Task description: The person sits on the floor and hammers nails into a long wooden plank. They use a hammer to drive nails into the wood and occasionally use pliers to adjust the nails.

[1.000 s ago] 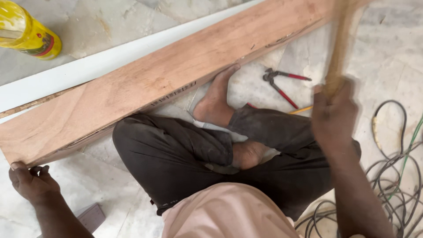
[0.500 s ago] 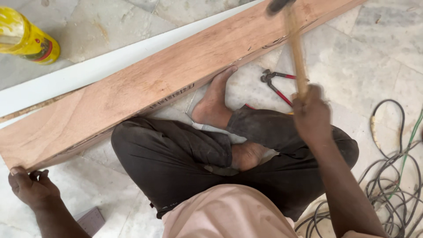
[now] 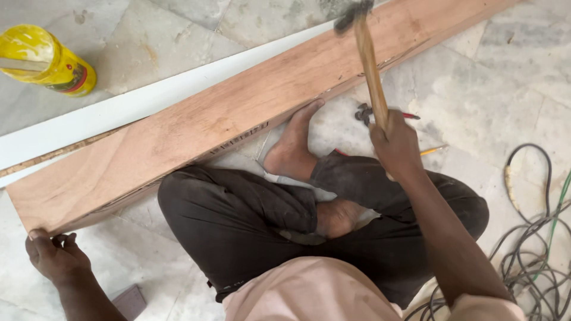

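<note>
I sit cross-legged on a marble floor with a long reddish wooden plank [image 3: 196,128] lying diagonally in front of me. My right hand [image 3: 395,145] grips the wooden handle of a hammer [image 3: 369,65], whose dark head is down near the plank's upper face at the top of the view. My left hand [image 3: 53,255] rests at the plank's near left corner, fingers curled against its end. My bare foot [image 3: 291,148] presses against the plank's front edge.
A white board [image 3: 119,110] lies under and behind the plank. A yellow bottle [image 3: 44,59] lies at the upper left. Red-handled pliers [image 3: 366,113] and a pencil [image 3: 433,150] sit beside my knee. Tangled cables [image 3: 535,238] lie at the right. A small dark block [image 3: 131,300] is near my left arm.
My right hand has swung the hammer from raised at the right down and leftward, bringing its head to the plank. The left hand stays at the plank's end.
</note>
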